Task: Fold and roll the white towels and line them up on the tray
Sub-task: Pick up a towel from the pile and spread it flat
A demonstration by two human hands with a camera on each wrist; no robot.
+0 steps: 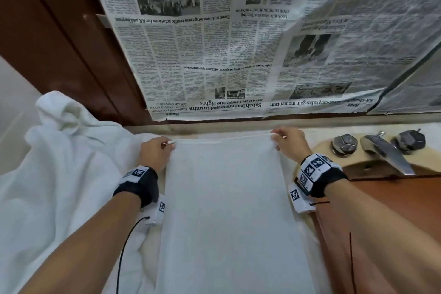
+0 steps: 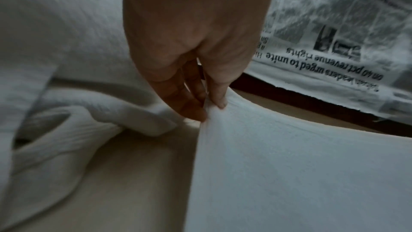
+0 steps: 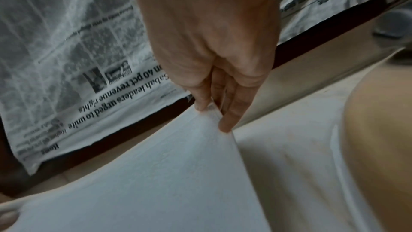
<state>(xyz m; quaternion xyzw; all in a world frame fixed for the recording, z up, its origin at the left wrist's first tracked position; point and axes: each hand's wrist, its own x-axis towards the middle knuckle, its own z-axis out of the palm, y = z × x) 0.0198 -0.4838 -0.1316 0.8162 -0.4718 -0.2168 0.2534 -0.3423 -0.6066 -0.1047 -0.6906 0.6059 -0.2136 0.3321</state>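
A white towel point(image 1: 226, 210) hangs stretched between both hands over the counter, its top edge taut. My left hand point(image 1: 158, 150) pinches the towel's far left corner; in the left wrist view the thumb and fingers point(image 2: 191, 110) close on the towel point(image 2: 289, 174) at that corner. My right hand point(image 1: 287, 141) pinches the far right corner, and in the right wrist view its fingertips point(image 3: 225, 123) clamp the folded edge of the towel point(image 3: 156, 183). Its lower end runs out of the head view at the bottom. No tray shows in any view.
A heap of crumpled white towels point(image 1: 59, 174) lies at the left. Newspaper point(image 1: 238, 43) covers the wall behind the counter. A metal tap point(image 1: 386, 153) with two knobs stands over a basin point(image 1: 334, 150) at the right, next to a reddish wooden surface point(image 1: 370, 198).
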